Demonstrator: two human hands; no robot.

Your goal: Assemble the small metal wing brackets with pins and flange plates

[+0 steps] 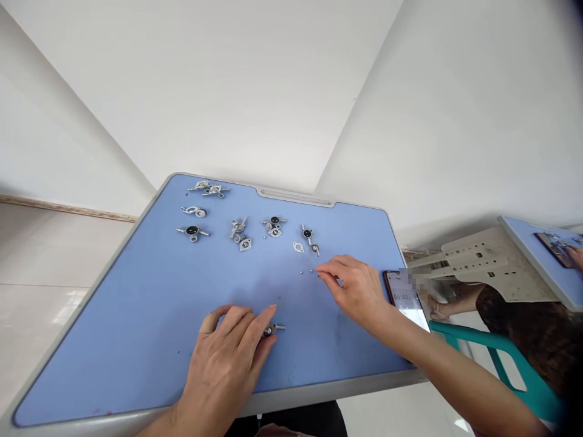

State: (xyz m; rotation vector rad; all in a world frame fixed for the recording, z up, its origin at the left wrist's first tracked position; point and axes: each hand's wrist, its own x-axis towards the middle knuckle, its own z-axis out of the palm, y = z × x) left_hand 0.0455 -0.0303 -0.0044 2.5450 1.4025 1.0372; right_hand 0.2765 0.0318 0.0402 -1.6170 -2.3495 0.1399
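Observation:
My left hand [228, 352] rests near the table's front edge with its fingers curled around a small metal valve [270, 330]. One pipe stub of the valve pokes out to the right between thumb and forefinger; the rest is hidden. Farther right, my right hand [353, 288] is held low over the tabletop, thumb and forefinger pinched together. Whether anything is between these fingertips is too small to tell. Just left of them lies a tiny screw [311, 271], with another small screw [301, 272] beside it. Behind these are a flat oval plate [297, 247] and a lever piece [314, 247].
Valve bodies with black round centres [192, 231] and loose parts [246, 244] lie in groups across the blue table [136, 328]. A phone [405, 297] showing a timer lies at the right edge. Beyond are a teal chair [496, 358] and another person at a second table [542, 255].

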